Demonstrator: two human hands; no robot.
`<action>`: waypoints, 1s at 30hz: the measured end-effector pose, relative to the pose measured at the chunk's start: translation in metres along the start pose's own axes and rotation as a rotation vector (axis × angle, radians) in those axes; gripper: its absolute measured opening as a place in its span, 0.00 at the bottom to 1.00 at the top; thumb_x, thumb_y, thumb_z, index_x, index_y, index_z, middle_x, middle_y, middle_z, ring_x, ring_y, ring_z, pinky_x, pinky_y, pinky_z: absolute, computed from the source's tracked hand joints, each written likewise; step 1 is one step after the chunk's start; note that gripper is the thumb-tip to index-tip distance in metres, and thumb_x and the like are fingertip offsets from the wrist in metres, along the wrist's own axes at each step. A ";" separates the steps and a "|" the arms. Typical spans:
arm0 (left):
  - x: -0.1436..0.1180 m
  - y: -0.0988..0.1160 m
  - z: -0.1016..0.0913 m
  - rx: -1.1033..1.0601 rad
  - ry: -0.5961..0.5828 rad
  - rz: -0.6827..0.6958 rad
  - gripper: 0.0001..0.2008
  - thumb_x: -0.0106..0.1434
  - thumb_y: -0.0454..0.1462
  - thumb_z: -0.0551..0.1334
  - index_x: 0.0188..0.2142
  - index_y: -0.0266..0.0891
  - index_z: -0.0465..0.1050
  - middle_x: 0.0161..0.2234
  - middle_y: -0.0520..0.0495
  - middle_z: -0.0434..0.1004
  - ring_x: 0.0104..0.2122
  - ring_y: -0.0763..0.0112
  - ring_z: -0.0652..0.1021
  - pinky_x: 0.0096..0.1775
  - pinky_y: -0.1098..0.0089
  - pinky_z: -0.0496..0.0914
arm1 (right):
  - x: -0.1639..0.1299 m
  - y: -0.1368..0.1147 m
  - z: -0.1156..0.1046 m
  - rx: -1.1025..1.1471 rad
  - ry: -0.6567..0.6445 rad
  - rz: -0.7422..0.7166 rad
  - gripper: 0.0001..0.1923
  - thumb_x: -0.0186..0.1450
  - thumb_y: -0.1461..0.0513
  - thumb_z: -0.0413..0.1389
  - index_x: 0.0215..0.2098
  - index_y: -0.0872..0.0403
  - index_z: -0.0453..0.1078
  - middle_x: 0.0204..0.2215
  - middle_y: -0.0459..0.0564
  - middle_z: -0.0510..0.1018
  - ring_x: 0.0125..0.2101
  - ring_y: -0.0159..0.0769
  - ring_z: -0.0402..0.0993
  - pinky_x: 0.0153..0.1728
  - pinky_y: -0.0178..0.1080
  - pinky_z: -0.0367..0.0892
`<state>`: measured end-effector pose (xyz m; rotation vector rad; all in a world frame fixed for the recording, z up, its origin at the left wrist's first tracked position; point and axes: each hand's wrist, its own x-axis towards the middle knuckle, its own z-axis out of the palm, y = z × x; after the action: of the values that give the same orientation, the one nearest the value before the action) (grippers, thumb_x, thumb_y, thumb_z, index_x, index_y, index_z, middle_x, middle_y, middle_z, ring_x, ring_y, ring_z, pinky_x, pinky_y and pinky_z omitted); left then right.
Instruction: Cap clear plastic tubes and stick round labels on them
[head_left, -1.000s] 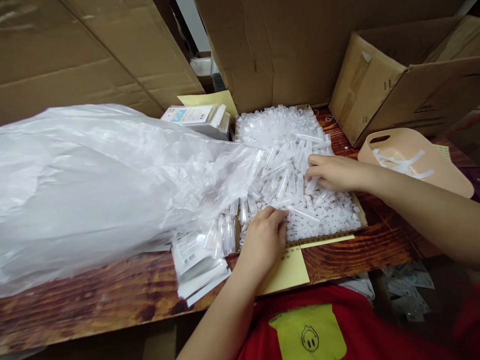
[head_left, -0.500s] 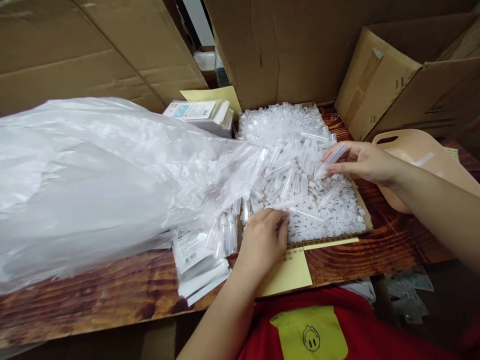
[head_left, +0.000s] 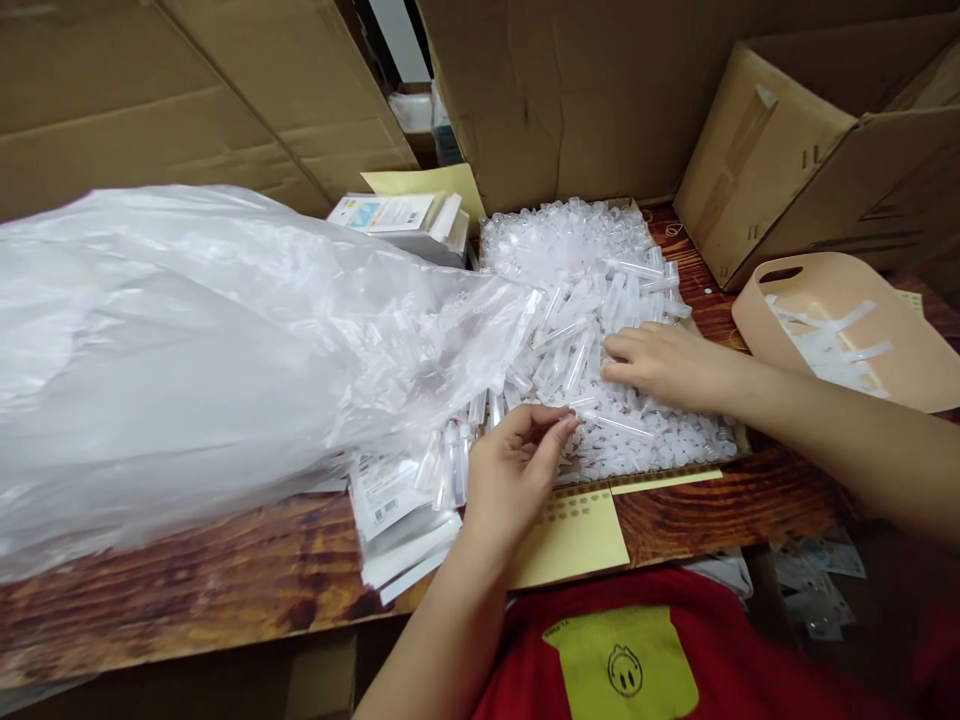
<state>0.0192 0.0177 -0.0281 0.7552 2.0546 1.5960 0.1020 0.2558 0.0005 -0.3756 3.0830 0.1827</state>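
Note:
My left hand (head_left: 517,455) is at the near edge of a shallow cardboard tray, thumb and fingertips pinched together. Whatever sits between them is too small to make out. Lower in the tray lie many small white plastic pieces (head_left: 675,440). Clear plastic tubes (head_left: 574,355) are heaped over its middle. My right hand (head_left: 660,365) reaches in from the right, palm down, with its fingers curled onto the tubes. What those fingers hold, if anything, is hidden. One clear tube (head_left: 626,427) rests on the white pieces, just right of my left fingertips.
A large translucent plastic bag (head_left: 187,380) covers the left, its mouth over the tray. At right stand a beige basin (head_left: 922,360) with clear tubes inside and an open cardboard box (head_left: 787,150). White packets (head_left: 405,560) and yellow paper (head_left: 585,540) lie along the wooden table's (head_left: 225,580) front.
My right hand has moved left and down onto the heap; the tube it held is out of sight. My left hand has lifted and turned, its fingertips now pinched. More of the basin shows.

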 end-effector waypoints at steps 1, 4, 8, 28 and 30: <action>0.000 0.001 0.001 -0.114 0.010 -0.034 0.08 0.60 0.42 0.72 0.34 0.40 0.83 0.35 0.47 0.87 0.36 0.66 0.85 0.39 0.69 0.79 | 0.001 -0.002 0.004 0.009 0.035 -0.017 0.14 0.68 0.72 0.48 0.35 0.54 0.73 0.34 0.54 0.74 0.35 0.41 0.67 0.36 0.41 0.57; 0.001 0.004 0.002 -0.470 0.021 -0.149 0.14 0.55 0.44 0.76 0.34 0.37 0.82 0.33 0.45 0.87 0.34 0.65 0.86 0.36 0.70 0.81 | -0.005 -0.004 0.005 0.107 0.254 0.010 0.12 0.69 0.69 0.48 0.36 0.54 0.73 0.33 0.54 0.75 0.35 0.42 0.69 0.36 0.42 0.61; 0.003 0.009 0.002 -0.756 0.051 -0.257 0.19 0.49 0.47 0.80 0.32 0.37 0.81 0.33 0.46 0.87 0.32 0.65 0.87 0.33 0.72 0.82 | -0.020 -0.026 -0.015 0.519 0.693 0.188 0.07 0.70 0.63 0.58 0.46 0.51 0.69 0.37 0.51 0.76 0.35 0.40 0.74 0.37 0.43 0.69; -0.008 0.012 0.004 -0.844 -0.029 -0.224 0.19 0.47 0.47 0.81 0.29 0.38 0.80 0.29 0.47 0.85 0.33 0.58 0.87 0.30 0.65 0.84 | -0.010 -0.101 0.005 1.032 0.885 -0.031 0.19 0.68 0.72 0.54 0.52 0.47 0.60 0.33 0.44 0.68 0.31 0.31 0.69 0.31 0.35 0.70; -0.009 0.010 0.006 -0.836 -0.054 -0.231 0.20 0.48 0.48 0.80 0.30 0.39 0.79 0.29 0.47 0.85 0.36 0.55 0.87 0.31 0.63 0.84 | -0.009 -0.107 0.005 0.916 0.880 -0.015 0.18 0.68 0.72 0.54 0.50 0.46 0.59 0.31 0.44 0.68 0.29 0.32 0.68 0.28 0.35 0.68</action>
<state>0.0312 0.0184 -0.0195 0.2347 1.1795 2.0114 0.1364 0.1550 -0.0165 -0.4975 3.3872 -1.7440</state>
